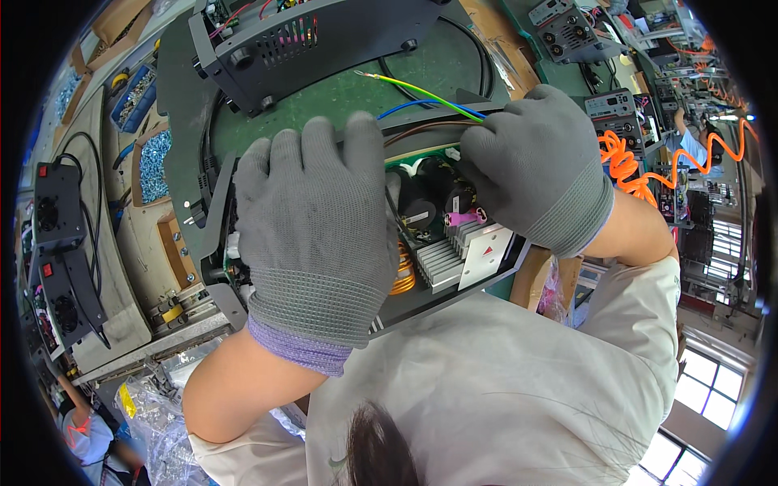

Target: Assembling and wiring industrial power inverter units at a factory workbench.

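Observation:
An open dark metal casing (217,243) lies before me on a green bench mat. Inside are black capacitors (415,197), a silver finned heat sink (447,257), a copper coil (403,271) and a pink part (464,218). My left hand (316,211), in a grey knit glove, stretches flat over the casing's left part, fingers at its far edge. My gloved right hand (539,162) is curled over the far right corner; its fingertips and anything between them are hidden. A yellow-green wire (413,91), a blue wire (405,105) and a brown wire (425,128) run leftward from beside it.
Beyond stands another dark casing (316,53) with vents, a black cable (482,53) beside it. At left are a box of small screws (154,168), a blue bin (135,101) and more units (69,279). An orange coiled hose (622,162) hangs at right.

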`<state>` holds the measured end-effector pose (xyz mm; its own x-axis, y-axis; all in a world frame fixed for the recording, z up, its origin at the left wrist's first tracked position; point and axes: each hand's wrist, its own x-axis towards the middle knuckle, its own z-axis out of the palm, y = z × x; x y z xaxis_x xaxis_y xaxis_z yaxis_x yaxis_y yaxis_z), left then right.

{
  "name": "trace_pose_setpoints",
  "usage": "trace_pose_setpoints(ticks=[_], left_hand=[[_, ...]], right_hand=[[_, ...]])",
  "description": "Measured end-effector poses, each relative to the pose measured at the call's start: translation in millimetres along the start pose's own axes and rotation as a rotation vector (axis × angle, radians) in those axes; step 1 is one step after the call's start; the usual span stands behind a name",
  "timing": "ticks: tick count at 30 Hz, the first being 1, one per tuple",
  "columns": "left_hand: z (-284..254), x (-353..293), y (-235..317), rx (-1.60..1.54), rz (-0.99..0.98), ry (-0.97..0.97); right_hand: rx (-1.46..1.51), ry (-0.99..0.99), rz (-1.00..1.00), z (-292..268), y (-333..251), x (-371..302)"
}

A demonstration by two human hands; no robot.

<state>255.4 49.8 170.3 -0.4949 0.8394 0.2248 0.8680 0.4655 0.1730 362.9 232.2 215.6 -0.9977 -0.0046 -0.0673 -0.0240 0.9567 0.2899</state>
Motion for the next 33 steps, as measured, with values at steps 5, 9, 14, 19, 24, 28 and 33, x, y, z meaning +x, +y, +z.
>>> trace_pose_setpoints(ticks=[5,9,14,19,24,28,33], left_hand=[[0,-2,1,-0.007,-0.011,0.011],[0,-3,1,0.007,-0.013,0.017],[2,-5,2,-0.005,-0.022,0.016],[0,-7,3,0.0,-0.006,0.025],[-1,-5,3,-0.013,-0.019,0.026],[-1,0,-3,-0.034,-0.005,0.028],[-1,23,-16,-0.124,-0.09,-0.119]], right_hand=[[0.029,-0.054,0.017,-6,6,10],[0.079,-0.134,-0.01,-10,10,20],[0.247,-0.178,-0.019,-14,15,30],[0.102,-0.17,-0.071,-15,10,25],[0.155,-0.151,-0.087,-7,8,24],[0.161,-0.123,-0.088,-7,15,27],[0.433,-0.061,-0.056,-12,23,57]])
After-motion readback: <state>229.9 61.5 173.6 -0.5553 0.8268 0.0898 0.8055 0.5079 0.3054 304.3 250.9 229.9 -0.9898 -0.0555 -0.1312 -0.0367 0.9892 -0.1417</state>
